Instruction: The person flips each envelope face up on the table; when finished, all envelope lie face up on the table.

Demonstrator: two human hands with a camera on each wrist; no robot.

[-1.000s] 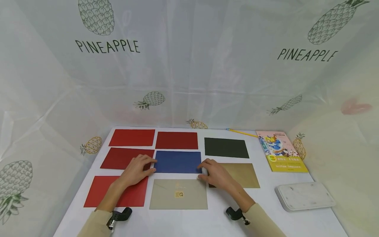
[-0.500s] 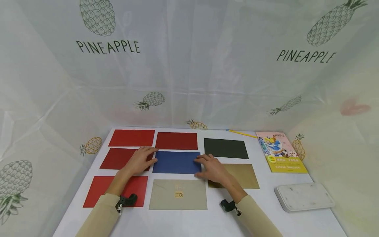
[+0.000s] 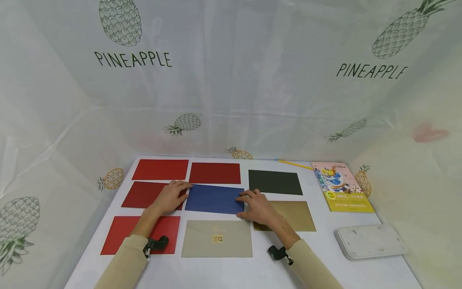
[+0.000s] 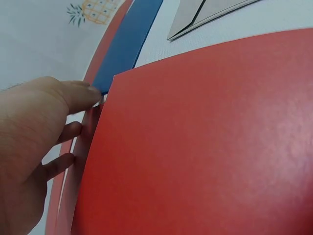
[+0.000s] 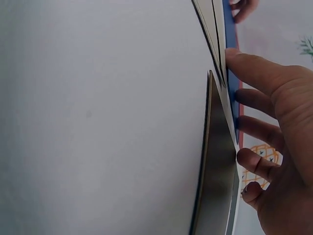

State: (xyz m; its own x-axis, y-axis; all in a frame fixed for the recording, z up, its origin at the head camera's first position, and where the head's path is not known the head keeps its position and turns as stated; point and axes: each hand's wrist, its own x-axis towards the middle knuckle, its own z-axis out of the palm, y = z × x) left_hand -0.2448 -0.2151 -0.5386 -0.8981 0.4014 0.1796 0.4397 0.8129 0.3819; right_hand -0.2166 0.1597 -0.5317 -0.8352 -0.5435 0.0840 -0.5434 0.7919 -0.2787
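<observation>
Currently, blue card (image 3: 213, 198): on the white tabletop (image 3: 216, 277), between both hands, slightly askew, right end nearer the person.
Left hand (image 3: 171, 197): at blue card's left edge, fingers loose and spread, thumb touching; no clench seen. Lies partly over the dark red card (image 3: 140, 194) left of blue.
Right hand (image 3: 258, 206): at blue card's right edge, fingers relaxed, tips over the edge, thumb toward the near corner; no firm grip seen. Partly covers the gold card (image 3: 294, 214), right of blue.
Far red card (image 3: 215, 173): just beyond blue card; blue's far-left corner is right by it, can't tell if touching.
Grey card (image 3: 216, 249): near side of blue card, narrow gap.
Blue card skew: uneven pressure from the two hands could twist it more.
Far red overlap: a shove away could ride blue's corner onto it.
Dark red and gold drag: low palms could pull either along.
Blue card buckle: squeezing both ends could bow it.
</observation>
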